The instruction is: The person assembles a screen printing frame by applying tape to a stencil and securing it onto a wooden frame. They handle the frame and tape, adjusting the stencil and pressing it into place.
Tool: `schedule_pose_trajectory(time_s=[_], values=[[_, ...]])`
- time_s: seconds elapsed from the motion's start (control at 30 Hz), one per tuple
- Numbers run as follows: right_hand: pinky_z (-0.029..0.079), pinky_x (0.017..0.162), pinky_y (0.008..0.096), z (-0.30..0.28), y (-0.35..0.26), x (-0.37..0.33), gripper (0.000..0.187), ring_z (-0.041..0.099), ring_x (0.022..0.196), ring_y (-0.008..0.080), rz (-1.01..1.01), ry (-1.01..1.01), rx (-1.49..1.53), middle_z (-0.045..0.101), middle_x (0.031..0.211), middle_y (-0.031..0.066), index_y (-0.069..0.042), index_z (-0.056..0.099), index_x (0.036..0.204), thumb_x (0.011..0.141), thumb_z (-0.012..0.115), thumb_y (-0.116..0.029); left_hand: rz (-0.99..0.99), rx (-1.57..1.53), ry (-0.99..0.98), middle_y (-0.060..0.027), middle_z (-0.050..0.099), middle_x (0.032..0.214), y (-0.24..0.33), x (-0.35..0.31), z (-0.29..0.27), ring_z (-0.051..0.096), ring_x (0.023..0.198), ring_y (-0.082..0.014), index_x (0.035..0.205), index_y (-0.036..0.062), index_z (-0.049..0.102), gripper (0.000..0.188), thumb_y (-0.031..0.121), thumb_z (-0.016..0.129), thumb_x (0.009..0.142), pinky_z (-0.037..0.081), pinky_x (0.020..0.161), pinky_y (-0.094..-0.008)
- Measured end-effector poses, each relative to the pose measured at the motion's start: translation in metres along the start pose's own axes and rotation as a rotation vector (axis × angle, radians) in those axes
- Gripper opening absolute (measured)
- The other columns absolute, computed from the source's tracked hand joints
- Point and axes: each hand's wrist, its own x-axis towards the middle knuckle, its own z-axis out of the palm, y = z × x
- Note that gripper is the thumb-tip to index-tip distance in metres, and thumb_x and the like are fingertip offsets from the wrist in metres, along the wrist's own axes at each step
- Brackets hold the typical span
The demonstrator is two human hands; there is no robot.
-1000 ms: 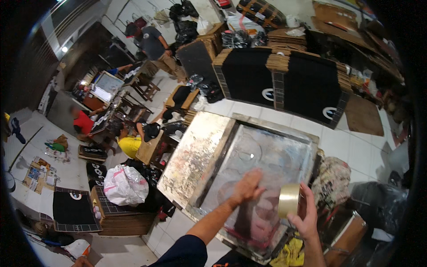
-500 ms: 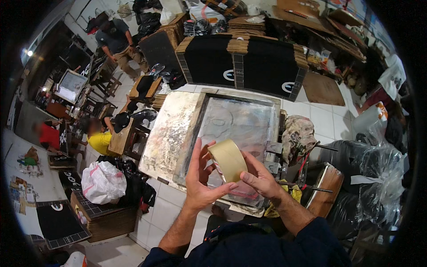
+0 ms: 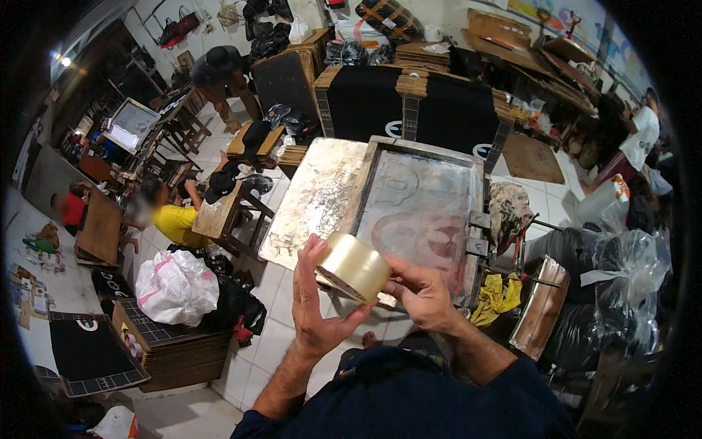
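A wide roll of clear, yellowish packing tape (image 3: 355, 269) is held up in front of me, tilted on its edge. My left hand (image 3: 319, 316) cradles it from the left, with fingers along its far left side and the thumb under its lower edge. At the roll's right side, my right hand (image 3: 426, 298) pinches with thumb and forefinger; whether a loose tape end is between them cannot be made out. Just beyond the hands lies a framed printing screen (image 3: 417, 197), stained grey and reddish, on a worn pale board (image 3: 311, 190).
Boards with black shirts (image 3: 362, 102) lean at the back. A stained cloth (image 3: 510, 212) and a yellow rag (image 3: 497, 300) are by the screen's right side. Plastic-wrapped bundles (image 3: 614, 293) stand right; a white sack (image 3: 175, 287) is left. A person in yellow (image 3: 179, 219) sits far left.
My view has shifted, so the screen appears farther right. The tape roll has turned and sits further left between my hands. The person at the back left now bends forward.
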Motion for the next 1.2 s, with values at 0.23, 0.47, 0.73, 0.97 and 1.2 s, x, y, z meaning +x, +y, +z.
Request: schedule_pose_trajectory(time_s=[0.23,0.47,0.73,0.97,1.2], values=[[0.047,0.111,0.0319,0.03,0.001,-0.009,0.042,0.06,0.128,0.0183,-0.009,0.047,-0.068,0.066,0.134,0.0108,0.004,0.055,0.144,0.103,0.054,0.006,-0.051,-0.12,-0.049,-0.0257,0.038,0.158,0.005,-0.013,-0.032,0.04,0.147,-0.0403,0.164,-0.0004,0.001,0.136,0.01,0.096,0.067,0.039,0.119,-0.0497],[0.052,0.091,0.0263,0.039,-0.009,-0.015,0.043,0.064,0.103,0.0119,-0.187,0.175,-0.369,0.072,0.114,0.0087,-0.002,0.061,0.142,0.1,0.065,0.001,-0.283,-0.448,-0.04,-0.0229,0.041,0.155,0.004,-0.013,-0.022,0.052,0.138,-0.0314,0.163,-0.0009,0.019,0.127,0.01,0.099,0.065,0.053,0.107,-0.0426],[0.053,0.087,0.0257,0.022,-0.015,-0.019,0.038,0.064,0.098,0.0114,-0.37,0.312,-0.448,0.073,0.109,0.0094,0.0,0.066,0.137,0.099,0.065,0.005,-0.604,-0.813,-0.068,-0.0189,0.052,0.143,0.013,-0.002,0.008,0.055,0.132,-0.0265,0.151,-0.005,0.04,0.098,0.009,0.096,0.071,0.06,0.097,-0.0382],[0.05,0.101,0.0314,-0.001,-0.035,-0.021,0.041,0.066,0.11,0.0173,-0.206,0.339,-0.21,0.073,0.117,0.0123,0.006,0.064,0.135,0.094,0.067,-0.002,-0.867,-1.141,0.068,-0.0154,0.052,0.14,0.02,0.007,0.045,0.054,0.13,-0.026,0.148,-0.0036,0.038,0.093,0.001,0.093,0.073,0.057,0.103,-0.043],[0.051,0.094,0.0298,-0.049,-0.027,-0.005,0.036,0.065,0.101,0.0148,-0.055,0.223,0.106,0.073,0.107,0.0089,0.008,0.071,0.117,0.09,0.058,-0.011,-0.202,-0.414,0.015,-0.0127,0.035,0.149,0.031,0.019,0.077,0.045,0.139,-0.0269,0.15,0.0064,0.036,0.105,-0.002,0.095,0.063,0.053,0.11,-0.0458]])
